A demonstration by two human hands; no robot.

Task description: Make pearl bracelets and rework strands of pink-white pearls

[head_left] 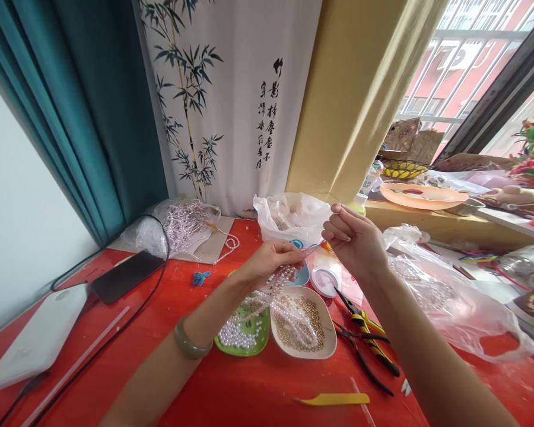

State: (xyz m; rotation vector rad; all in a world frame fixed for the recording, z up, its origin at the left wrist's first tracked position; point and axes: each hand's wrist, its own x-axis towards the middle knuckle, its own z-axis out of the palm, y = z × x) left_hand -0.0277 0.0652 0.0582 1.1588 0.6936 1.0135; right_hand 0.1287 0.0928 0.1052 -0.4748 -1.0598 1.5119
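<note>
My left hand is pinched over the bowls, with strands of pearl beads hanging beneath it. Its fingertips hold the strand end, where a thin thread shows. To the right and higher, my right hand has its fingers curled together; what it pinches is too small to make out. Below, a green dish holds white pearl beads, and a cream dish holds small gold beads with looped strands lying over them. Part of a blue dish shows behind.
Yellow-and-black pliers and dark-handled pliers lie right of the dishes. Yellow tweezers are near the front. A phone, white power bank and black cable are left. Plastic bags stand behind and right.
</note>
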